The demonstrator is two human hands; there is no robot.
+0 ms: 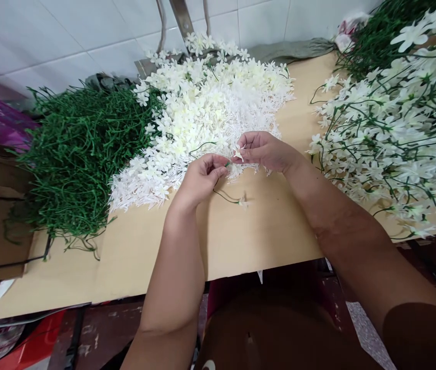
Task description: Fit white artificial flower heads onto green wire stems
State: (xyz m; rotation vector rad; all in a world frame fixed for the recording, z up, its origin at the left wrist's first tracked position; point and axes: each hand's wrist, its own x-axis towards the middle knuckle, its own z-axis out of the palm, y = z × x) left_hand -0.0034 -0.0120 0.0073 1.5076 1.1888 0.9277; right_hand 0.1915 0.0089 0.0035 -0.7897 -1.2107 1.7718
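Note:
My left hand [205,174] pinches a green artificial flower stem [227,164] between thumb and fingers. From below that hand the stem runs right to a small white flower [243,201] over the tabletop. Close beside it, my right hand [264,150] is closed on a small white artificial flower [238,154], held by its fingertips near the stem's end. Whether stem and flower touch I cannot tell. Just behind both hands lies a large heap of loose white flowers [202,115].
A pile of green stems [82,149] lies to the left, by a cardboard box [0,221]. White flowers on stems [398,139] are heaped at the right, with more green stems [379,41] behind them. The cardboard-covered table [256,231] meets a tiled wall [87,31].

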